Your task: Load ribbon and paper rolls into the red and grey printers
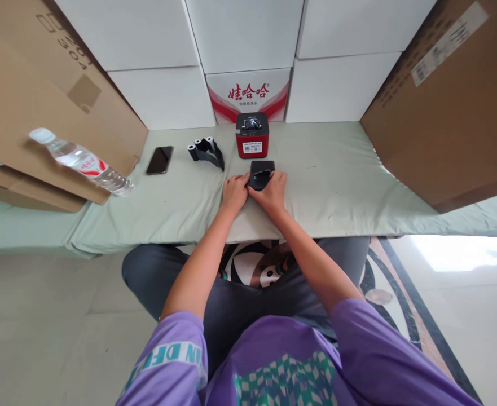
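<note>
A small black box-shaped object rests on the cloth-covered table in front of me; a dark slot or flap shows on its upper face. My left hand presses its curled fingers against the left side of this object. From the right and near side, my right hand grips it between thumb and fingers. Just behind stands a red and black cube-shaped device with a white label and a glossy window on top. Left of it lies a black curved piece with several white-ended rolls.
A black phone lies to the left. Beyond it, a water bottle stands near a large cardboard box. White cartons line the back, and another cardboard box stands right. The table's front edge runs above my knees.
</note>
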`<action>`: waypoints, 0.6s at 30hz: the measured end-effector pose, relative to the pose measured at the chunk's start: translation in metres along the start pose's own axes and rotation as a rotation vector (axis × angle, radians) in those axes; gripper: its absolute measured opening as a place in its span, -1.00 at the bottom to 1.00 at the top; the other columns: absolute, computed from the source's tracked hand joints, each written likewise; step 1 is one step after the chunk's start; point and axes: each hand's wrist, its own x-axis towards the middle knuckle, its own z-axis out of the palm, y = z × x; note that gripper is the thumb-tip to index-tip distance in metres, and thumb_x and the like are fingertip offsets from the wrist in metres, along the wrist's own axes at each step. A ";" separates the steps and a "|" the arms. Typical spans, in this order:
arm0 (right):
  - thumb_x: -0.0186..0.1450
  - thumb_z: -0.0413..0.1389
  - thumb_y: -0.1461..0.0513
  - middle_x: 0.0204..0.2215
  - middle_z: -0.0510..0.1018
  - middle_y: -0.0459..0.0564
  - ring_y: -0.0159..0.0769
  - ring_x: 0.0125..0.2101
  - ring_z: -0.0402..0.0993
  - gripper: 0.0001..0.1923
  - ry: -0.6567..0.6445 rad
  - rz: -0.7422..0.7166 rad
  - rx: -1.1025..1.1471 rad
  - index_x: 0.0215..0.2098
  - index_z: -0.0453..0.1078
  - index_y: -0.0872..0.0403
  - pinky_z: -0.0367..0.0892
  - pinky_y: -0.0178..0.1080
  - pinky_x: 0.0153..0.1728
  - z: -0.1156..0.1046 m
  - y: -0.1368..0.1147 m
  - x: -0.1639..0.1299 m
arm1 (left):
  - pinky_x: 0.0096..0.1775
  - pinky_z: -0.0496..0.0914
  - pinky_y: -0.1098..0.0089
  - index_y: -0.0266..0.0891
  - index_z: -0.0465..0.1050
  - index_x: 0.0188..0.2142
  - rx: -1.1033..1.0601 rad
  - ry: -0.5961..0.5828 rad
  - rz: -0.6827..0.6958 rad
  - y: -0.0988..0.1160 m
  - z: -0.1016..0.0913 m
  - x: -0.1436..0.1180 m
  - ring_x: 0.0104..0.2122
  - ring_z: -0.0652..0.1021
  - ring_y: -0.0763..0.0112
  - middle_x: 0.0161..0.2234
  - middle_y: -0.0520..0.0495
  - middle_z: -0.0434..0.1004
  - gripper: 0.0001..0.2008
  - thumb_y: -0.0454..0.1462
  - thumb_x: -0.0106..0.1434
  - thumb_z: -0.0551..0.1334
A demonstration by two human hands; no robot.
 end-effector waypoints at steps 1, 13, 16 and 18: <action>0.01 0.42 0.05 -0.10 0.34 0.13 0.10 0.04 0.26 -0.32 0.003 0.003 -0.004 -0.09 0.14 0.03 0.31 0.22 0.13 0.000 0.000 0.000 | 0.28 0.28 -0.02 -0.10 0.52 0.27 0.011 0.000 -0.002 0.001 0.001 0.000 0.29 0.46 -0.02 0.27 -0.17 0.55 -0.47 -0.45 0.40 0.11; -0.03 0.43 0.01 -0.07 0.37 0.13 0.05 0.00 0.36 -0.28 0.084 -0.025 0.122 -0.07 0.16 0.02 0.38 0.20 0.10 0.005 0.007 0.000 | 0.33 0.31 0.05 -0.23 0.52 0.28 -0.064 0.062 -0.057 -0.003 0.001 0.001 0.29 0.49 0.05 0.28 -0.20 0.53 -0.45 -0.47 0.35 0.10; -0.02 0.41 0.00 0.01 0.40 0.24 0.15 0.09 0.37 -0.20 0.066 -0.015 0.130 0.05 0.19 0.09 0.34 0.25 0.17 0.004 0.007 0.001 | 0.34 0.33 0.14 -0.22 0.49 0.31 -0.146 0.068 -0.045 -0.008 0.001 0.002 0.28 0.51 0.13 0.26 -0.15 0.55 -0.40 -0.48 0.33 0.09; -0.02 0.41 0.00 0.11 0.40 0.35 0.24 0.19 0.34 -0.06 0.050 0.000 0.123 0.19 0.15 0.16 0.28 0.28 0.24 0.004 0.005 0.000 | 0.34 0.32 0.14 -0.22 0.49 0.31 -0.171 0.061 -0.038 -0.010 0.002 0.003 0.29 0.50 0.16 0.27 -0.13 0.54 -0.38 -0.49 0.31 0.08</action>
